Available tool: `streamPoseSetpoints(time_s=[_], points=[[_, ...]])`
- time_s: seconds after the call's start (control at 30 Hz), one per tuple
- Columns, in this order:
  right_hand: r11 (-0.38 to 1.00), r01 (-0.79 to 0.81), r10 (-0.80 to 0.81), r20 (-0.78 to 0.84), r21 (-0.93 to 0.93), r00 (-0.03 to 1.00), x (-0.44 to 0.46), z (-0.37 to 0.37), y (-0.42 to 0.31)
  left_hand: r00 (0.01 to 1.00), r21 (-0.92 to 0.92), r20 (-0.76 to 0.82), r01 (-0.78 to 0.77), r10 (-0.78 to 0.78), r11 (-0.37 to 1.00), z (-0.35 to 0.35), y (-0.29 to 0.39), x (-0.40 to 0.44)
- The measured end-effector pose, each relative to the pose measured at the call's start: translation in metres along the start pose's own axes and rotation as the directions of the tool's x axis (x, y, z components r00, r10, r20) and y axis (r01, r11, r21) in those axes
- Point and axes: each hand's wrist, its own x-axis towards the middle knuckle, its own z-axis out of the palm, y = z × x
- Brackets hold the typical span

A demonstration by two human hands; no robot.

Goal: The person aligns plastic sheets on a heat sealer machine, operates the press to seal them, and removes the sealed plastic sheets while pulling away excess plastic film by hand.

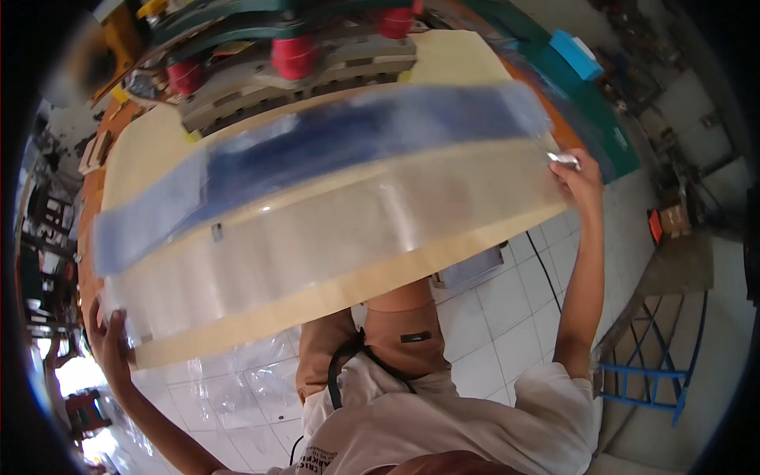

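Observation:
A long, clear plastic sheet (317, 241) with a dark blue band (309, 150) along its far side stretches between my hands over a pale yellow board (261, 323). Motion blurs parts of it. At the sheet's right end, my right hand (582, 180) is closed, pinching the bunched, shiny corner. My left hand (112, 339) is at the near left corner, with the thumb up against the sheet's edge and some fingers behind it. The sheet covers much of the board, and its left end sits lower in view than its right.
Beyond the sheet stands a green machine (229, 24) with red cylinders (294, 57) above a metal bar (301, 89). A light blue box (576, 55) lies on a green surface (609, 134) at the right. A blue metal frame (653, 380) stands on the right; clear plastic (229, 388) lies on the tiled floor.

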Motion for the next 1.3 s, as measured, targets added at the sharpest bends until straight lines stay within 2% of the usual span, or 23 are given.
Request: streamPoseSetpoints(time_s=[0.03, 0.1, 0.17, 0.23, 0.27, 0.37, 0.43, 0.57, 0.63, 0.67, 0.73, 0.77, 0.8, 0.83, 0.87, 0.9, 0.93, 1.0, 1.1, 1.2, 1.23, 1.27, 1.3], points=[[0.930, 0.192, -0.234, -0.102, -0.313, 0.967, 0.001, 0.002, 0.006, 1.000, 0.008, 0.005, 0.030, -0.030, 1.000, -0.003, 0.001, 0.001], [0.908, 0.354, -0.387, -0.120, -0.226, 0.914, 0.010, 0.006, 0.027, 0.997, 0.025, 0.071, 0.037, -0.039, 0.999, -0.014, -0.004, 0.007], [0.973, 0.225, -0.227, -0.024, -0.052, 0.974, 0.028, 0.003, 0.057, 0.992, 0.104, 0.014, 0.122, -0.124, 0.987, -0.011, 0.004, 0.008], [0.985, 0.135, -0.137, -0.004, -0.105, 0.991, 0.021, -0.002, 0.049, 0.976, 0.230, 0.088, 0.174, -0.198, 0.957, 0.002, 0.027, 0.007], [0.975, 0.139, -0.142, -0.008, -0.171, 0.990, 0.027, -0.005, 0.059, 0.986, 0.175, 0.082, 0.127, -0.143, 0.976, 0.004, 0.021, 0.011], [0.961, 0.102, -0.109, -0.010, -0.259, 0.994, 0.034, -0.010, 0.076, 0.992, 0.375, 0.050, 0.090, -0.117, 0.923, 0.022, 0.048, 0.003], [0.913, 0.021, -0.085, -0.140, -0.408, 0.987, 0.008, 0.001, 0.036, 0.995, 0.329, 0.052, 0.064, -0.086, 0.942, 0.013, 0.036, 0.008], [0.880, 0.102, -0.255, -0.281, -0.465, 0.925, 0.012, 0.006, 0.051, 0.979, 0.231, 0.136, 0.115, -0.149, 0.966, 0.008, 0.037, 0.004], [0.772, 0.230, -0.530, -0.400, -0.593, 0.748, -0.035, 0.011, -0.002, 0.974, 0.250, 0.100, 0.174, -0.204, 0.952, 0.009, 0.043, -0.001], [0.766, 0.230, -0.535, -0.396, -0.600, 0.746, -0.058, 0.021, -0.021, 0.972, 0.244, 0.105, 0.179, -0.209, 0.953, 0.010, 0.045, -0.002], [0.899, 0.436, -0.410, -0.273, 0.038, 0.870, -0.114, 0.040, -0.056, 0.980, 0.165, 0.108, 0.145, -0.164, 0.976, 0.010, 0.046, -0.006], [0.895, 0.357, -0.355, -0.058, 0.268, 0.933, -0.146, 0.052, -0.064, 0.978, 0.164, 0.124, 0.144, -0.166, 0.976, 0.009, 0.046, -0.006], [0.713, 0.090, -0.454, 0.359, 0.695, 0.816, -0.175, 0.064, -0.086, 0.984, 0.176, 0.101, 0.128, -0.147, 0.976, 0.006, 0.048, -0.008], [0.752, 0.262, -0.630, 0.543, 0.604, 0.556, -0.191, 0.083, -0.102, 0.990, 0.187, 0.078, 0.105, -0.122, 0.977, 0.007, 0.054, -0.008], [0.708, 0.248, -0.706, 0.656, 0.661, 0.265, -0.208, 0.108, -0.138, 0.989, 0.201, 0.081, 0.103, -0.121, 0.974, 0.008, 0.067, -0.014], [0.729, 0.205, -0.676, 0.733, 0.653, 0.071, -0.224, 0.129, -0.149, 0.989, 0.212, 0.093, 0.091, -0.112, 0.973, 0.007, 0.075, -0.017], [0.679, 0.183, -0.720, 0.694, 0.711, -0.023, -0.240, 0.153, -0.163, 0.993, 0.215, 0.075, 0.071, -0.089, 0.974, 0.007, 0.083, -0.021], [0.734, -0.116, -0.680, 0.724, 0.670, -0.115, -0.279, 0.200, -0.167, 0.998, 0.210, 0.056, 0.002, -0.014, 0.978, 0.004, 0.094, -0.026], [0.666, -0.583, -0.686, 0.689, 0.466, -0.233, -0.325, 0.265, -0.179, 0.997, 0.210, 0.044, -0.070, 0.062, 0.975, 0.006, 0.123, -0.043], [0.557, -0.731, -0.758, 0.600, 0.394, -0.255, -0.342, 0.290, -0.216, 0.998, 0.266, -0.023, -0.055, 0.064, 0.962, -0.006, 0.147, -0.060], [0.456, -0.826, -0.805, 0.549, 0.331, -0.224, -0.343, 0.290, -0.229, 0.999, 0.306, -0.049, 0.004, 0.011, 0.952, -0.010, 0.155, -0.068], [0.346, -0.903, -0.847, 0.500, 0.256, -0.183, -0.345, 0.288, -0.238, 0.994, 0.246, -0.057, -0.072, 0.089, 0.967, -0.014, 0.156, -0.075], [0.339, -0.905, -0.849, 0.499, 0.259, -0.175, -0.347, 0.283, -0.244, 0.986, 0.262, -0.139, -0.050, 0.089, 0.964, -0.018, 0.160, -0.085]])
